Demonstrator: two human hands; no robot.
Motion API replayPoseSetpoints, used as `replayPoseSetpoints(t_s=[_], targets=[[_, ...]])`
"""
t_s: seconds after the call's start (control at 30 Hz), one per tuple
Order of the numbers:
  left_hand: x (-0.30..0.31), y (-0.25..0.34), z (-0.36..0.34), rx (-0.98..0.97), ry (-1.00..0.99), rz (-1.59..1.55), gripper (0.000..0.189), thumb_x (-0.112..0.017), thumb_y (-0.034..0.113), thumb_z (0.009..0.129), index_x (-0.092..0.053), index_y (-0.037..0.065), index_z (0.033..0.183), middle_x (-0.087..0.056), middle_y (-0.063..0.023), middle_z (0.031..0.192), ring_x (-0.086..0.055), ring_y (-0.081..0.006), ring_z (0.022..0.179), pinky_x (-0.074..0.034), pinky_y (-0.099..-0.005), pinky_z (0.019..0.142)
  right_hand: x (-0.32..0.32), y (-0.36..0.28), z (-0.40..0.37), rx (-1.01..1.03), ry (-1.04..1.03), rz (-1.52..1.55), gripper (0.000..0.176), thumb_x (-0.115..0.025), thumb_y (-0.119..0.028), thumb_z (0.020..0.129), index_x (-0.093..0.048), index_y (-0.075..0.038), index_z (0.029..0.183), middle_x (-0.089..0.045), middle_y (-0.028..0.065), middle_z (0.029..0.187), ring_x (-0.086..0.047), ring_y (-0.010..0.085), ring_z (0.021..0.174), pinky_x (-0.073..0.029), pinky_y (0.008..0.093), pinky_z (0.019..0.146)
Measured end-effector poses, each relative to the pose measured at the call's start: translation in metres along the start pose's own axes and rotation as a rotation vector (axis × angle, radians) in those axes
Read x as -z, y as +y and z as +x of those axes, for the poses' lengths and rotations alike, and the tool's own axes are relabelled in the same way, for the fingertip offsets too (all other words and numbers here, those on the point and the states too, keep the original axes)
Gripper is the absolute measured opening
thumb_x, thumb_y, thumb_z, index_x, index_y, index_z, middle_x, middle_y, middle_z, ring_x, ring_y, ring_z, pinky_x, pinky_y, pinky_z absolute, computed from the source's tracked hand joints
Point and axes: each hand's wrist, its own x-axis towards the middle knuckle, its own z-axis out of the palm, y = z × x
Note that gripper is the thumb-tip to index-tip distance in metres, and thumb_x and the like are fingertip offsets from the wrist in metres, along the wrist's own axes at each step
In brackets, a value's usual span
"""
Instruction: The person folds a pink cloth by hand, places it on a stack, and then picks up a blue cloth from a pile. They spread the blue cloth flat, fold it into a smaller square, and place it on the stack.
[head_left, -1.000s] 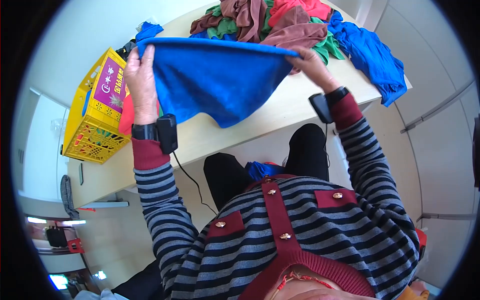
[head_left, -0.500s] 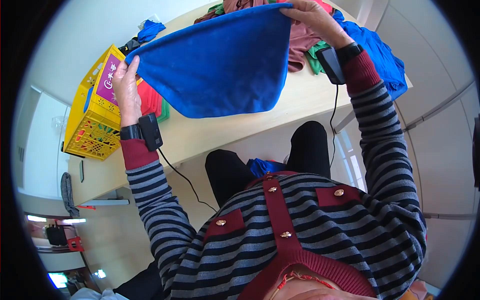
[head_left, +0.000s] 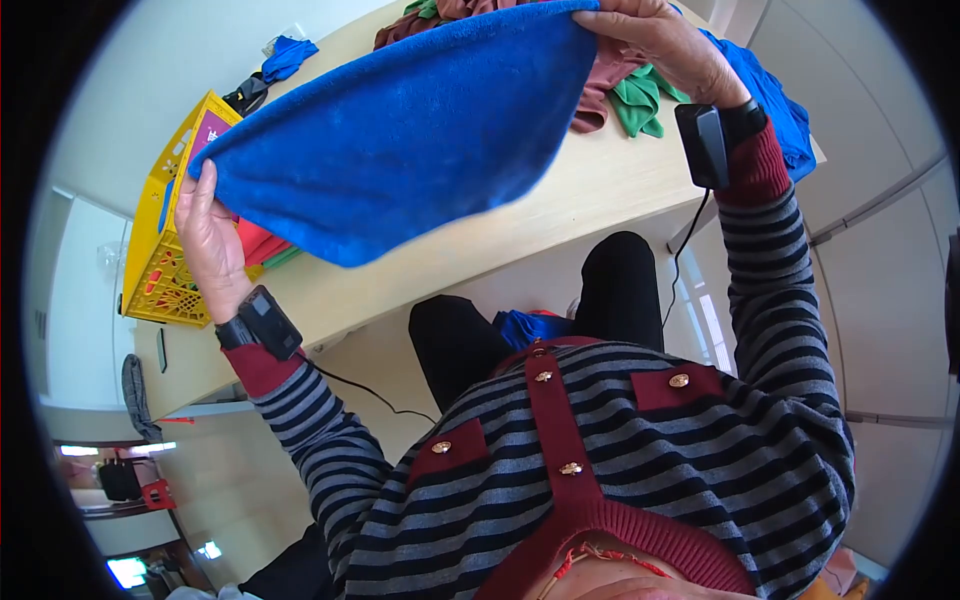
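Left hand (head_left: 210, 238) and right hand (head_left: 672, 48): each grip holds one corner of the blue cloth (head_left: 410, 140) above the desk (head_left: 600, 180); even tension along the top edge advised

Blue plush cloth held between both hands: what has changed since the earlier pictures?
The left hand moved left and lower in the picture; the right hand rose and moved right. The blue plush cloth now spreads wider and slants. Neither hand let go. The yellow plastic crate stayed at the left of the pale table.
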Motion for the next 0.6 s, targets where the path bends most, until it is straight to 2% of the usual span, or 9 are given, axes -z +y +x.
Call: replayPoseSetpoints(t_s=[0.17, 0.27, 0.3, 0.33, 0.37, 0.43, 0.47, 0.53, 0.6], targets=[[0.013, -0.052, 0.011, 0.166, -0.029, -0.004, 0.017, -0.066, 0.017, 0.100, -0.067, 0.004, 0.110, -0.070, -0.0023, 0.101, -0.065, -0.0095, 0.091, -0.050, -0.0249, 0.084, 0.004, 0.039, 0.041, -0.069, -0.023, -0.054, 0.023, -0.065, -0.017, 0.102, -0.069, -0.003, 0.120, -0.072, 0.0054, 0.101, -0.069, 0.0147, 0.088, -0.058, 0.0276, 0.086], [0.024, -0.117, 0.024, 0.260, -0.097, 0.010, 0.015, -0.067, 0.017, 0.099, -0.067, 0.004, 0.105, -0.070, -0.0006, 0.097, -0.063, -0.0073, 0.085, -0.049, -0.0233, 0.079, 0.016, 0.121, 0.086, 0.069, -0.048, -0.428, 0.025, -0.064, -0.021, 0.101, -0.070, -0.004, 0.119, -0.072, 0.0056, 0.100, -0.070, 0.0132, 0.085, -0.059, 0.0261, 0.075], [0.025, -0.140, 0.027, 0.269, -0.097, 0.022, 0.014, -0.067, 0.016, 0.099, -0.067, 0.003, 0.105, -0.069, -0.0002, 0.095, -0.061, -0.0062, 0.084, -0.048, -0.0226, 0.077, 0.007, 0.130, 0.091, 0.065, -0.049, -0.426, 0.025, -0.064, -0.021, 0.101, -0.070, -0.004, 0.119, -0.072, 0.0056, 0.100, -0.070, 0.0132, 0.085, -0.059, 0.0261, 0.075], [0.030, -0.170, 0.031, 0.279, -0.097, 0.034, 0.014, -0.066, 0.016, 0.100, -0.068, 0.003, 0.104, -0.069, 0.0003, 0.094, -0.060, -0.0052, 0.082, -0.048, -0.0220, 0.076, -0.008, 0.136, 0.100, -0.083, 0.024, -0.394, 0.025, -0.064, -0.021, 0.101, -0.071, -0.004, 0.118, -0.072, 0.0059, 0.099, -0.071, 0.0138, 0.084, -0.059, 0.0269, 0.073], [0.041, -0.201, 0.044, 0.297, -0.106, 0.106, 0.014, -0.066, 0.016, 0.099, -0.066, 0.004, 0.107, -0.068, -0.0018, 0.097, -0.062, -0.0081, 0.084, -0.050, -0.0230, 0.076, -0.023, 0.144, 0.104, -0.233, 0.095, -0.359, 0.024, -0.063, -0.021, 0.101, -0.071, -0.004, 0.116, -0.072, 0.0061, 0.099, -0.072, 0.0145, 0.082, -0.059, 0.0278, 0.071], [0.053, -0.259, 0.051, 0.325, -0.118, 0.184, 0.016, -0.067, 0.017, 0.099, -0.065, 0.005, 0.111, -0.067, -0.0039, 0.100, -0.064, -0.0110, 0.087, -0.052, -0.0241, 0.077, -0.035, 0.192, 0.124, -0.217, 0.115, -0.267, 0.024, -0.063, -0.021, 0.100, -0.071, -0.004, 0.115, -0.072, 0.0056, 0.099, -0.072, 0.0140, 0.082, -0.057, 0.0273, 0.070], [0.055, -0.279, 0.050, 0.296, -0.028, 0.344, 0.020, -0.067, 0.018, 0.099, -0.066, 0.002, 0.110, -0.069, -0.0048, 0.099, -0.064, -0.0117, 0.087, -0.051, -0.0254, 0.079, -0.036, 0.215, 0.133, -0.191, 0.139, -0.181, 0.024, -0.062, -0.021, 0.099, -0.070, -0.003, 0.114, -0.073, 0.0051, 0.098, -0.072, 0.0135, 0.083, -0.056, 0.0269, 0.069], [0.050, -0.289, 0.038, 0.275, 0.054, 0.508, 0.025, -0.068, 0.020, 0.098, -0.066, -0.002, 0.109, -0.072, -0.0057, 0.097, -0.065, -0.0123, 0.088, -0.051, -0.0266, 0.082, -0.042, 0.231, 0.125, -0.156, 0.151, -0.224, 0.026, -0.063, -0.022, 0.097, -0.071, -0.003, 0.113, -0.073, 0.0058, 0.095, -0.073, 0.0147, 0.080, -0.057, 0.0273, 0.069], [0.031, -0.286, 0.003, 0.054, -0.014, 0.897, 0.026, -0.069, 0.021, 0.096, -0.066, 0.000, 0.112, -0.073, -0.0094, 0.105, -0.068, -0.0168, 0.094, -0.053, -0.0318, 0.086, -0.051, 0.244, 0.112, -0.073, 0.169, -0.321, 0.028, -0.066, -0.022, 0.093, -0.072, -0.001, 0.110, -0.074, 0.0073, 0.090, -0.074, 0.0170, 0.075, -0.058, 0.0281, 0.070]])
